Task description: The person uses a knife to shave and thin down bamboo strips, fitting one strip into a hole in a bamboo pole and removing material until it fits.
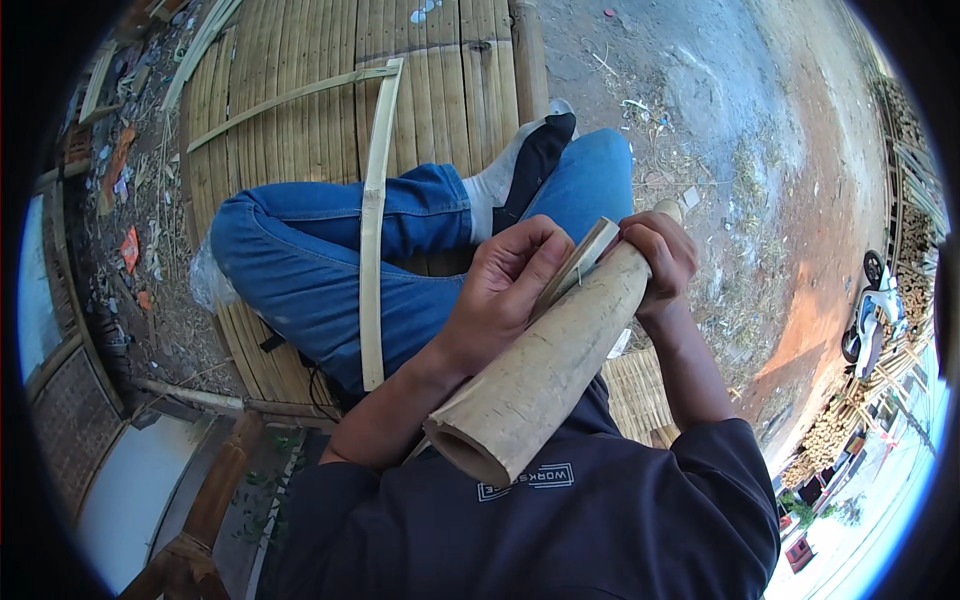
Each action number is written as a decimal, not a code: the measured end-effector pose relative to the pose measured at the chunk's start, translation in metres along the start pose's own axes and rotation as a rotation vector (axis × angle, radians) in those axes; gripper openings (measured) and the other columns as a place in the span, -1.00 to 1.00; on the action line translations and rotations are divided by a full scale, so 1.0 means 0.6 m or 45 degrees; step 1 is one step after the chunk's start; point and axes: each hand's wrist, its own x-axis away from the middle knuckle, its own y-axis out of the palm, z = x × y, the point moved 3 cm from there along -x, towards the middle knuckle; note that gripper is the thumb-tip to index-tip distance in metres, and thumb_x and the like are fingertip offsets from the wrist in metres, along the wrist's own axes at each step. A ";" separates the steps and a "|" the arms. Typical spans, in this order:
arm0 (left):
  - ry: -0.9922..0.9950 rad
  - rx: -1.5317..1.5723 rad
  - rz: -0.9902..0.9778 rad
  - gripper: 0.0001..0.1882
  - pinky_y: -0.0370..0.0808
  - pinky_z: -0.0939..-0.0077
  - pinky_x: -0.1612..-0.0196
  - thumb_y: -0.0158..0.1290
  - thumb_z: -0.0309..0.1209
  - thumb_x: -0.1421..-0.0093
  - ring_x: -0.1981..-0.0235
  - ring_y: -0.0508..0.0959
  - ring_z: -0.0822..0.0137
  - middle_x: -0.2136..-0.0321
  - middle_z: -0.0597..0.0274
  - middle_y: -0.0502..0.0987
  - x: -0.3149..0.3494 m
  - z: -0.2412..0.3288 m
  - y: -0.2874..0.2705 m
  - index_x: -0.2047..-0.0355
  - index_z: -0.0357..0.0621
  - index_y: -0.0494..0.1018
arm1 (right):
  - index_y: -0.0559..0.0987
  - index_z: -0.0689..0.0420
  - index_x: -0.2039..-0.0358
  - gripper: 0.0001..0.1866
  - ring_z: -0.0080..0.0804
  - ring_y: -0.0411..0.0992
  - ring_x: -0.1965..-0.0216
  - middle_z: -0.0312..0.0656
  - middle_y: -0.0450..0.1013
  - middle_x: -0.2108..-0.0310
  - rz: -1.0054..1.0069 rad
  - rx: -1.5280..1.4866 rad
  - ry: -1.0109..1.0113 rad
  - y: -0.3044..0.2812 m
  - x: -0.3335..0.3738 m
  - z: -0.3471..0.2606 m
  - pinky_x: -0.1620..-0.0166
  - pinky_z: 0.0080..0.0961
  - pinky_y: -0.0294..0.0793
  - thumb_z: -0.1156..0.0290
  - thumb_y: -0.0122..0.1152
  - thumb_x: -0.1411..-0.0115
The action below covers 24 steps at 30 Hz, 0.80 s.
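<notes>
A thick, hollow bamboo tube (545, 365) slants across my front, its open end near my chest and its far part away to the right. My right hand (660, 258) is wrapped round that far part, and a pale rounded end shows beyond the fingers. Alongside the tube lies a narrow bamboo strip (588, 250). My left hand (510, 275) pinches this strip between thumb and curled fingers, close against the tube's left side. Where the strip's near end goes is hidden by the hand and tube. Over my left leg rests a long flat bamboo slat (373, 220).
I sit cross-legged in jeans on a bamboo-slat platform (300, 60). A thin bamboo strip (285, 103) reaches the long slat's far end. Litter (130, 250) covers the ground to the left. A parked motorbike (875, 315) and stacked bamboo poles (825, 440) are at the right.
</notes>
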 end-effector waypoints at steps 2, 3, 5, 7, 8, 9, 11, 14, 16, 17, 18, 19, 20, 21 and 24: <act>-0.031 -0.024 0.040 -0.76 0.27 0.75 0.39 -0.06 -0.35 -0.47 0.46 0.28 0.75 0.49 0.53 0.39 -0.002 0.004 -0.005 0.36 -0.16 0.41 | 0.45 0.16 0.46 -0.73 -0.27 0.41 0.64 -0.18 0.42 0.59 -0.016 0.036 -0.011 -0.001 -0.001 0.000 0.56 -0.40 0.36 0.57 0.42 0.09; -0.036 -0.071 0.057 -0.77 0.26 0.75 0.40 -0.06 -0.36 -0.47 0.46 0.27 0.75 0.49 0.53 0.39 -0.002 0.001 -0.011 0.36 -0.16 0.41 | 0.45 0.16 0.46 -0.73 -0.27 0.41 0.64 -0.19 0.42 0.59 -0.023 0.075 -0.026 0.000 -0.004 0.001 0.56 -0.40 0.36 0.57 0.42 0.09; -0.024 -0.097 0.060 -0.77 0.24 0.74 0.42 -0.06 -0.38 -0.47 0.47 0.25 0.75 0.50 0.53 0.37 -0.003 -0.002 -0.018 0.36 -0.16 0.42 | 0.45 0.16 0.46 -0.73 -0.27 0.40 0.64 -0.19 0.41 0.59 -0.016 0.092 -0.042 0.003 0.000 0.002 0.56 -0.40 0.36 0.57 0.43 0.09; -0.039 -0.124 0.068 -0.77 0.23 0.73 0.43 -0.07 -0.38 -0.47 0.47 0.24 0.75 0.50 0.53 0.37 0.000 -0.001 -0.025 0.36 -0.16 0.42 | 0.45 0.15 0.46 -0.73 -0.27 0.39 0.65 -0.18 0.40 0.60 -0.026 0.109 -0.028 0.004 0.005 -0.003 0.57 -0.40 0.34 0.57 0.42 0.10; -0.052 -0.153 0.076 -0.77 0.22 0.73 0.44 -0.07 -0.38 -0.47 0.48 0.23 0.75 0.51 0.53 0.36 0.000 -0.002 -0.028 0.37 -0.16 0.42 | 0.45 0.15 0.46 -0.73 -0.27 0.39 0.65 -0.18 0.40 0.60 -0.027 0.110 -0.025 0.004 0.005 -0.006 0.57 -0.40 0.34 0.57 0.42 0.10; -0.055 -0.151 0.075 -0.77 0.22 0.73 0.44 -0.07 -0.38 -0.47 0.48 0.23 0.75 0.51 0.53 0.36 -0.001 -0.003 -0.028 0.37 -0.16 0.42 | 0.45 0.15 0.46 -0.73 -0.26 0.39 0.65 -0.18 0.40 0.59 -0.039 0.115 0.006 0.004 0.004 -0.007 0.56 -0.39 0.34 0.57 0.42 0.10; -0.075 -0.176 0.108 -0.76 0.21 0.73 0.45 -0.08 -0.38 -0.47 0.49 0.23 0.75 0.51 0.54 0.35 -0.002 -0.004 -0.030 0.37 -0.16 0.42 | 0.45 0.15 0.46 -0.73 -0.26 0.40 0.64 -0.18 0.40 0.59 -0.052 0.122 0.040 0.004 0.009 -0.011 0.55 -0.39 0.34 0.56 0.42 0.10; -0.049 -0.150 0.081 -0.76 0.21 0.73 0.45 -0.08 -0.37 -0.47 0.49 0.22 0.75 0.52 0.54 0.35 -0.001 -0.006 -0.033 0.37 -0.15 0.43 | 0.45 0.14 0.46 -0.72 -0.24 0.40 0.62 -0.18 0.40 0.58 -0.060 0.151 0.088 0.004 0.015 -0.014 0.53 -0.39 0.34 0.55 0.42 0.12; -0.052 -0.154 0.088 -0.76 0.20 0.73 0.45 -0.08 -0.36 -0.47 0.49 0.22 0.75 0.52 0.54 0.35 0.002 -0.006 -0.034 0.36 -0.14 0.43 | 0.45 0.13 0.46 -0.71 -0.23 0.39 0.61 -0.19 0.40 0.57 -0.084 0.170 0.138 0.003 0.019 -0.018 0.52 -0.38 0.33 0.53 0.43 0.14; -0.054 -0.160 0.096 -0.76 0.20 0.73 0.45 -0.08 -0.35 -0.47 0.50 0.22 0.75 0.53 0.54 0.35 0.003 -0.006 -0.034 0.36 -0.14 0.43 | 0.45 0.13 0.46 -0.71 -0.23 0.39 0.61 -0.19 0.40 0.57 -0.086 0.170 0.138 0.002 0.019 -0.021 0.52 -0.38 0.33 0.53 0.43 0.14; -0.055 -0.158 0.096 -0.76 0.20 0.73 0.45 -0.08 -0.35 -0.47 0.50 0.22 0.75 0.53 0.54 0.35 0.003 -0.007 -0.033 0.36 -0.14 0.43 | 0.45 0.13 0.46 -0.71 -0.23 0.39 0.62 -0.19 0.40 0.56 -0.085 0.166 0.150 0.002 0.018 -0.023 0.52 -0.37 0.33 0.53 0.43 0.16; -0.052 -0.147 0.103 -0.76 0.21 0.74 0.46 -0.08 -0.34 -0.47 0.50 0.23 0.75 0.53 0.54 0.36 0.003 -0.006 -0.031 0.36 -0.13 0.43 | 0.45 0.13 0.46 -0.70 -0.23 0.39 0.62 -0.19 0.40 0.56 -0.083 0.162 0.162 0.001 0.018 -0.025 0.53 -0.37 0.33 0.52 0.43 0.17; -0.049 -0.137 0.110 -0.75 0.21 0.74 0.46 -0.08 -0.34 -0.47 0.51 0.24 0.75 0.53 0.54 0.36 0.002 -0.007 -0.031 0.36 -0.13 0.44 | 0.45 0.13 0.46 -0.70 -0.23 0.39 0.62 -0.19 0.40 0.56 -0.085 0.163 0.162 0.000 0.019 -0.027 0.53 -0.37 0.33 0.52 0.43 0.17; -0.048 -0.138 0.110 -0.75 0.21 0.74 0.46 -0.08 -0.34 -0.47 0.51 0.24 0.75 0.53 0.54 0.36 0.003 -0.009 -0.033 0.36 -0.13 0.44 | 0.46 0.13 0.45 -0.70 -0.22 0.39 0.62 -0.19 0.41 0.56 -0.104 0.175 0.183 0.000 0.019 -0.029 0.52 -0.36 0.34 0.52 0.43 0.18; -0.023 -0.091 0.085 -0.77 0.31 0.78 0.50 -0.11 -0.32 -0.49 0.54 0.34 0.80 0.50 0.54 0.47 0.004 -0.015 -0.042 0.29 -0.04 0.48 | 0.47 0.12 0.45 -0.70 -0.22 0.40 0.61 -0.19 0.41 0.55 -0.122 0.185 0.225 0.001 0.019 -0.035 0.52 -0.36 0.34 0.51 0.43 0.19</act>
